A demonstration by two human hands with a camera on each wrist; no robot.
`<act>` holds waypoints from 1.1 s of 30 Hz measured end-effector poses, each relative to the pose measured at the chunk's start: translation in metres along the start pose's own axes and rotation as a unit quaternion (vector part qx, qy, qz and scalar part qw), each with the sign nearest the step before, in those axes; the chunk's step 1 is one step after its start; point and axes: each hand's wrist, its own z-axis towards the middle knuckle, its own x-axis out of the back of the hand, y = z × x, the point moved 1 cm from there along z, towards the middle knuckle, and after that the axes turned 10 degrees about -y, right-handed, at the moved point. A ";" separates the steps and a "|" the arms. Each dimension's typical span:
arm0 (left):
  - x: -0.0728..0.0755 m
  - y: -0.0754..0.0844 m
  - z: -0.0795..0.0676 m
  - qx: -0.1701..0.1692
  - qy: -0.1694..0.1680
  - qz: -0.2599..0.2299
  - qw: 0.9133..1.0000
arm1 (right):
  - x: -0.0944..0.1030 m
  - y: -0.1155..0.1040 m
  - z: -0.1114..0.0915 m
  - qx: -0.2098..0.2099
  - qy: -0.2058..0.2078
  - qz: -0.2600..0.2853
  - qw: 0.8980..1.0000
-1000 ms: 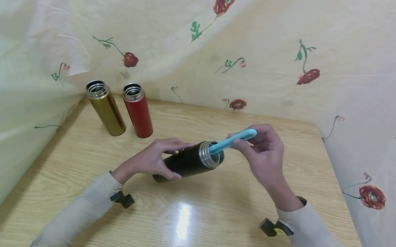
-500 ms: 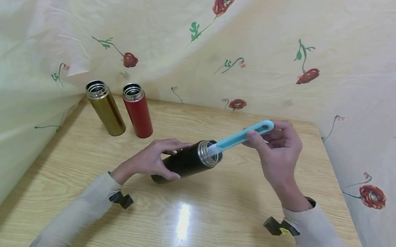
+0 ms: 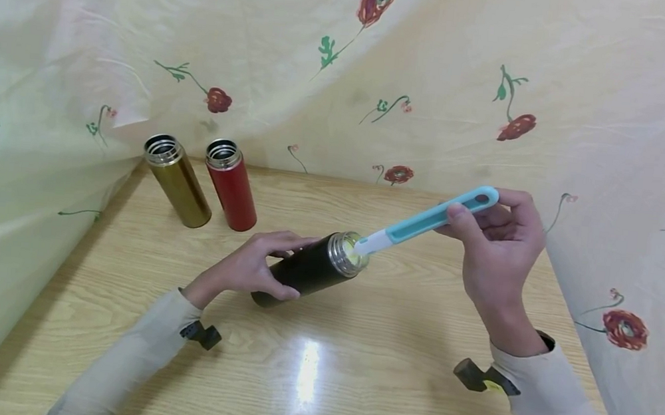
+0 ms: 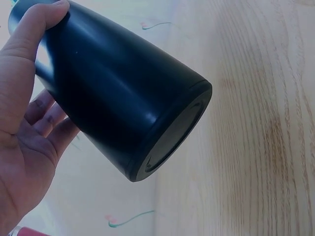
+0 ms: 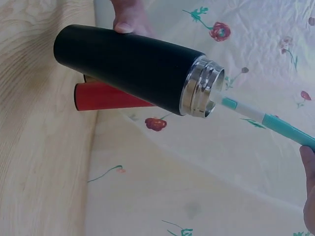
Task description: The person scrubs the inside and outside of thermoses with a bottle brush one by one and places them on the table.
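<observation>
My left hand (image 3: 251, 263) grips a black vacuum flask (image 3: 310, 267) around its body. The flask is lidless and tilted, its steel threaded mouth facing right. In the left wrist view its round base (image 4: 172, 132) shows over the wooden table. A bottle brush (image 3: 421, 225) with a turquoise handle and white neck runs into the mouth. My right hand (image 3: 499, 250) pinches the handle near its looped end, thumb on top. Something pale yellow shows inside the mouth around the white neck; the rest of the brush head is hidden in the flask.
A gold flask (image 3: 181, 186) and a red flask (image 3: 232, 188) stand upright without lids at the back left of the wooden table (image 3: 375, 385). Flower-printed cloth (image 3: 299, 51) hangs behind the table and along both sides.
My right hand has moved right and up, drawing the brush outward, so the whole handle and white neck now show. The left hand and flask have shifted only slightly left.
</observation>
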 end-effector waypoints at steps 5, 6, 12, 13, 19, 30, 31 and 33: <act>0.000 0.000 0.002 -0.002 0.002 0.008 1.000 | 0.000 -0.002 0.000 -0.004 0.010 -0.009 1.000; -0.001 0.000 0.002 -0.002 0.002 0.009 1.000 | 0.000 -0.002 0.000 -0.005 0.011 -0.014 1.000; -0.001 0.000 0.002 -0.002 0.005 0.009 1.000 | -0.001 0.000 -0.003 -0.004 0.017 -0.034 0.999; -0.002 0.000 0.002 -0.001 0.005 0.009 1.000 | -0.002 0.001 -0.004 -0.005 0.016 -0.037 0.999; -0.001 0.004 0.004 0.004 0.006 0.002 1.000 | -0.006 0.011 -0.011 -0.017 -0.002 -0.054 0.998; 0.002 0.008 0.009 0.000 0.005 0.007 1.000 | -0.018 0.028 -0.023 -0.044 -0.026 -0.055 0.997; 0.002 0.008 0.009 -0.002 0.005 0.007 1.000 | -0.018 0.030 -0.024 -0.047 -0.028 -0.055 0.997; 0.002 0.008 0.010 -0.005 0.004 0.006 1.000 | -0.020 0.032 -0.025 -0.052 -0.032 -0.053 0.997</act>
